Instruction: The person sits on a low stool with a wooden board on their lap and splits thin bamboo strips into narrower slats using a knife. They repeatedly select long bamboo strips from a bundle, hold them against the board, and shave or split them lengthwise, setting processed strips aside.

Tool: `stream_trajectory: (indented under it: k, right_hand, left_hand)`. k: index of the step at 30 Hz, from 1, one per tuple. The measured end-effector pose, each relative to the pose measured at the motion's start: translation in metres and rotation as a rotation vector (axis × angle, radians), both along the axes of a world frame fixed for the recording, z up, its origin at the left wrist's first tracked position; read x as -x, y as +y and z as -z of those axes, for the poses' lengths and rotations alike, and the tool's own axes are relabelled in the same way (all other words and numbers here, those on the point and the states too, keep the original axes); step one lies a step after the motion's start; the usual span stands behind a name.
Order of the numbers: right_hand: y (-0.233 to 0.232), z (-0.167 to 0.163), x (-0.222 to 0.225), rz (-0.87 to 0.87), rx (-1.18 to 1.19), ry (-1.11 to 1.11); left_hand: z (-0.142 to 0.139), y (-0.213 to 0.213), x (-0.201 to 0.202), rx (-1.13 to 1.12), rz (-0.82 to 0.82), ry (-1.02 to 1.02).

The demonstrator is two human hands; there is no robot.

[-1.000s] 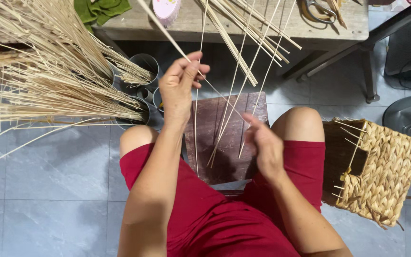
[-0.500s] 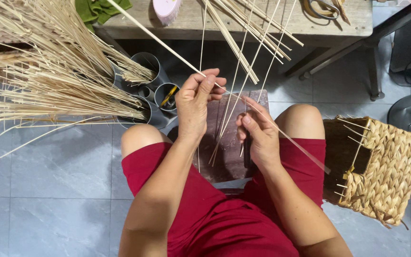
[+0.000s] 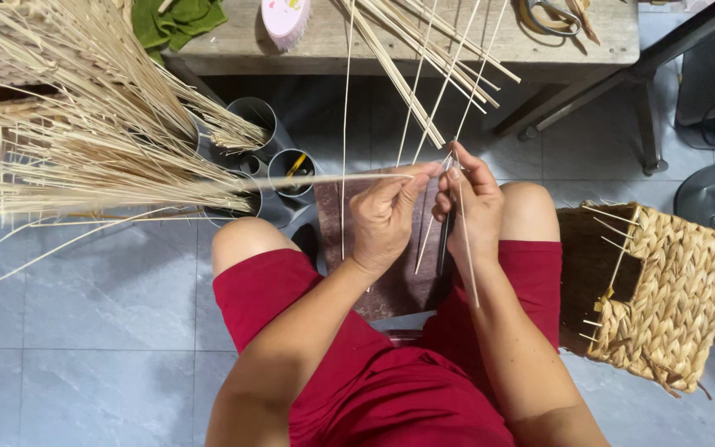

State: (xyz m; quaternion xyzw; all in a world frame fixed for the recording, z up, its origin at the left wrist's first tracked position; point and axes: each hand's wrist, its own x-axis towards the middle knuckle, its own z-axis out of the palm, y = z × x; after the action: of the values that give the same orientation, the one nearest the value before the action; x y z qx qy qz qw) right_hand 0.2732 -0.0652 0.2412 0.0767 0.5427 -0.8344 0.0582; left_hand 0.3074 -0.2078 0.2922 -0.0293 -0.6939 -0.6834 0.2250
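the left hand (image 3: pixel 386 219) and the right hand (image 3: pixel 469 203) are meeting above the knees, both sets of fingers pinching thin pale reed strands (image 3: pixel 424 108) that are fanning up toward the wooden counter (image 3: pixel 324 45). the right hand is also gripping a slim dark tool (image 3: pixel 443 240) (its tip is hidden). a big sheaf of reeds (image 3: pixel 84 149) is spilling from grey cups (image 3: pixel 254 116) on the floor to the left, and a woven basket (image 3: pixel 672 298) is sitting just beside the right knee.

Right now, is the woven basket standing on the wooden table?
No, the woven basket sits on the tiled floor beside the person's right knee, while the wooden table stands farther ahead.
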Motion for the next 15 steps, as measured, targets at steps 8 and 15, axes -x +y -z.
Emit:
stream_trajectory:
  k: [8,15]
  right_hand:
    - [0.084,0.022,0.057,0.162,0.498,-0.085]
    - [0.093,0.001,0.056,-0.098,0.495,-0.23]
  left_hand:
    - [0.01,-0.016,0.008,-0.105,0.068,-0.1]
    - [0.031,-0.024,0.023,-0.311,0.3,-0.417]
